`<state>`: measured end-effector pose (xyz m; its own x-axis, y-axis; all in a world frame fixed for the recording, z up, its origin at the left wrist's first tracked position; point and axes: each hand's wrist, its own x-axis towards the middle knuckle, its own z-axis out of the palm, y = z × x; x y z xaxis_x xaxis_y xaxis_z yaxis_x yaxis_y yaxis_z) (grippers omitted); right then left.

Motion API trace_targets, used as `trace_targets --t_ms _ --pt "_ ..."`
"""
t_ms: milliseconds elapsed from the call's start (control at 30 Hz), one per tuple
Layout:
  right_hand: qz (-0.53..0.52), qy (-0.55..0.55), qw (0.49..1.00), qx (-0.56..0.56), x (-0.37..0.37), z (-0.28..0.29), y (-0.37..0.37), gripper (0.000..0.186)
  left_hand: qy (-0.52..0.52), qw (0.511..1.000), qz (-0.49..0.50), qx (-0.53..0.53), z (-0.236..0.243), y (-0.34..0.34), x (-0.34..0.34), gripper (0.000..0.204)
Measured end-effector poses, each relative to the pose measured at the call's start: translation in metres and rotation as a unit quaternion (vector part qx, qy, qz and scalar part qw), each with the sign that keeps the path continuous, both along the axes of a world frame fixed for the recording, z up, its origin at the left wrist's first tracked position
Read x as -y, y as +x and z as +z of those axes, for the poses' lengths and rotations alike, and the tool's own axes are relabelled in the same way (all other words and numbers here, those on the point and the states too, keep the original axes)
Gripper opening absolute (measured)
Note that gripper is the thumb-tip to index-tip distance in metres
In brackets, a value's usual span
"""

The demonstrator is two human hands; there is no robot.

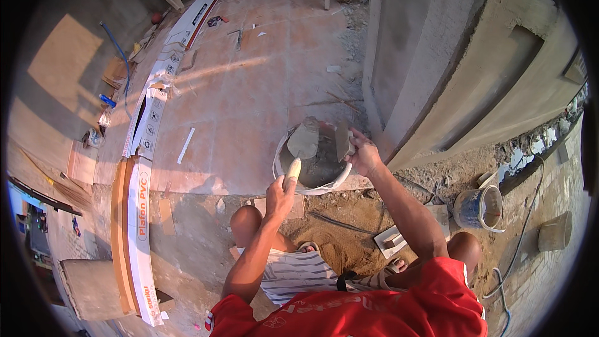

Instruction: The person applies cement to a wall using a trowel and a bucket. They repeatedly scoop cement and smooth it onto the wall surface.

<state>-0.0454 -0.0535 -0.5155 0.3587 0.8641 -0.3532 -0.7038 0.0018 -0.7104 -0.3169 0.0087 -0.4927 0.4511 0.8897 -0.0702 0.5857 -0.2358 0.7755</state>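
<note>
A round whitish tub holding wet grey mortar stands in front of me, at the edge of the reddish tiled floor. My left hand is closed round the pale yellow handle of a pointed trowel, whose mortar-coated blade is over the tub. At the tub's right rim, my right hand grips a flat plastering trowel smeared with grey; its blade stands nearly upright. The fingers partly hide its handle.
A plastering float lies by my right foot near sand. Right of it stand a dirty white bucket and a grey bucket. Long cardboard boxes run along the left. A plastered wall rises at right.
</note>
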Motion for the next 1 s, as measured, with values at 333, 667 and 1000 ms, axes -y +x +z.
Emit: trace_targets --t_ms 333,667,1000 --pt "-0.084 0.118 0.955 -0.259 -0.022 0.020 -0.078 0.029 0.106 0.981 0.017 0.162 -0.017 0.000 0.041 0.042" --pt "-0.065 0.245 0.901 -0.352 -0.020 0.051 -0.084 0.025 0.176 0.975 0.011 0.133 -0.047 0.001 0.034 0.045" --pt "-0.070 0.350 0.872 -0.334 0.013 0.087 -0.051 0.024 0.180 0.978 0.023 0.104 -0.034 -0.005 0.035 0.044"
